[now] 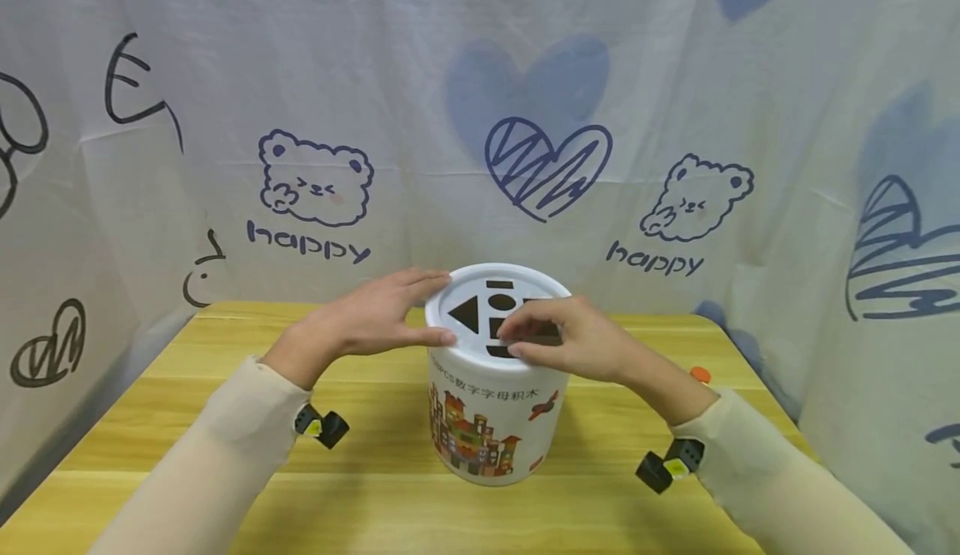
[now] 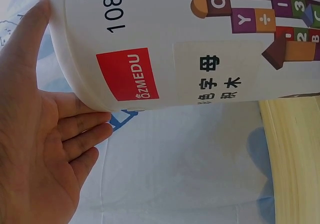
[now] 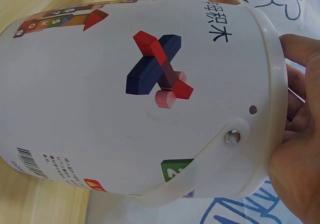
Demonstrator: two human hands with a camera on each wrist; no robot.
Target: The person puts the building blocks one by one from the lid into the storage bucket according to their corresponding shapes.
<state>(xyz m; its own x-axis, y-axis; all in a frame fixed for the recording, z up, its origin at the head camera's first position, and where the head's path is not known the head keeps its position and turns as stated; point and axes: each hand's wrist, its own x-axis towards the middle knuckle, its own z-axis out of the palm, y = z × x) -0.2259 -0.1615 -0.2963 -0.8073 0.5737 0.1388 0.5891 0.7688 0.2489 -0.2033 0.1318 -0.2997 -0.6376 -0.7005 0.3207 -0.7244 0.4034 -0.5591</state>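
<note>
A white bucket printed with toy blocks stands upright on the table. Its white lid has several cut-out slots, among them a triangle and a circle. My left hand rests at the lid's left edge, thumb and fingers spread; in the left wrist view its fingers lie nearly straight by the rim. Over the slots on the right side, my right hand has bent fingers, with the thumb low near the front slot. The right wrist view shows those fingers behind the rim; I cannot tell whether they pinch something small.
The light wooden table extends around the bucket. A small orange-topped item is on the right, partly behind the right forearm. Printed cloth hangs behind the table and at both sides. A white handle is riveted to the bucket.
</note>
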